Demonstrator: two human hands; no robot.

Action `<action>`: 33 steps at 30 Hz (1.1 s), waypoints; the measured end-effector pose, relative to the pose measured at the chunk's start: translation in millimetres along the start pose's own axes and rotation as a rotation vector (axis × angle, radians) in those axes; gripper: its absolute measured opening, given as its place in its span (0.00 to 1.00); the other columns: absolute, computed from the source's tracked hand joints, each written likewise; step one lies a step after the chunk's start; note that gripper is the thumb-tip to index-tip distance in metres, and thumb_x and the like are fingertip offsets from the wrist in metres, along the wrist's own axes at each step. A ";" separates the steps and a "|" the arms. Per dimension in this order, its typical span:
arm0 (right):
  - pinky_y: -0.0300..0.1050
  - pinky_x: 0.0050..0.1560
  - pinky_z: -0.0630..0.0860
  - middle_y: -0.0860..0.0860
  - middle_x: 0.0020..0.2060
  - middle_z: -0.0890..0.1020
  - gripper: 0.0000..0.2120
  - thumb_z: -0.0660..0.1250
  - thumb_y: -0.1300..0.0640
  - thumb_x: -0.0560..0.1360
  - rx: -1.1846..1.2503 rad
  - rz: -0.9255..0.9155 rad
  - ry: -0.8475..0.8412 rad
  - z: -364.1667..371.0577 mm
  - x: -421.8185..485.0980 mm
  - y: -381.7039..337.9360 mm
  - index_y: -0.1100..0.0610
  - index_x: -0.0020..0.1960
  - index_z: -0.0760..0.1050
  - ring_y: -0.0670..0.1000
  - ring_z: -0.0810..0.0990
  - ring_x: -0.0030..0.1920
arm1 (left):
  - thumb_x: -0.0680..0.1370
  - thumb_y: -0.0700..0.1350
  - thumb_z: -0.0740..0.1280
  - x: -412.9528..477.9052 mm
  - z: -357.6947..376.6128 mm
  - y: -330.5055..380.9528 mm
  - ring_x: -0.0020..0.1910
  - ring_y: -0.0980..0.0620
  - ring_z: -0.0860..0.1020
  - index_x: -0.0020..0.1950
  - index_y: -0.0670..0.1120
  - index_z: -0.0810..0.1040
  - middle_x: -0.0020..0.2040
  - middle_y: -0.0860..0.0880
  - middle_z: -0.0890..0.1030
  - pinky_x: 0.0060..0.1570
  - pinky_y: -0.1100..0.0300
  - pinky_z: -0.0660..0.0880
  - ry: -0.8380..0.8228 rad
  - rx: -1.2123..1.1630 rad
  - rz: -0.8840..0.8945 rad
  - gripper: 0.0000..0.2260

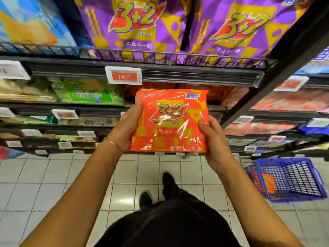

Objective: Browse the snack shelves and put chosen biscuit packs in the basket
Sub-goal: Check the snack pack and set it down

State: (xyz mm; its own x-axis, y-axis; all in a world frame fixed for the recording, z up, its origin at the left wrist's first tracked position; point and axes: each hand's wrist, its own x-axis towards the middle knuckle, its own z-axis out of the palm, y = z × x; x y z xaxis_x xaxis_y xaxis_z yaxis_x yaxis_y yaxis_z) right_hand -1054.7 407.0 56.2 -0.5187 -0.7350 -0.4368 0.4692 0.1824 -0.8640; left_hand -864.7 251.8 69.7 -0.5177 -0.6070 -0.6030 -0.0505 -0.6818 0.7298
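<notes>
Head view: left hand [124, 129] and right hand [213, 139] grip the orange biscuit pack [170, 120] by its side edges, before the shelves [178, 73]; the blue basket [299, 179] sits near right. Likely light, its film slippery, contents brittle: hold the edges without squeezing.

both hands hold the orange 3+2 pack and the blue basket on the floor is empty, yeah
Not empty: the head view shows a second orange pack inside the blue basket. The left hand and right hand do hold the orange 3+2 pack.
</notes>
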 end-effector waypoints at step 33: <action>0.52 0.34 0.84 0.59 0.47 0.89 0.14 0.68 0.47 0.79 0.022 0.416 -0.115 -156.6 -171.7 50.0 0.55 0.54 0.84 0.59 0.89 0.40 | 0.79 0.65 0.64 -170.7 68.2 -221.5 0.63 0.37 0.82 0.63 0.49 0.85 0.66 0.39 0.82 0.60 0.39 0.80 -0.131 -0.204 -0.210 0.25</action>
State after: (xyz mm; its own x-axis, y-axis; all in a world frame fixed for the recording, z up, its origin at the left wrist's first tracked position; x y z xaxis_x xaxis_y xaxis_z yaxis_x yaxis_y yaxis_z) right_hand -1054.1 644.6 48.8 -0.1996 -0.6702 -0.7149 0.6370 0.4656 -0.6143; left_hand -823.5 534.3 33.0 -0.6200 -0.3956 -0.6775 -0.0026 -0.8625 0.5060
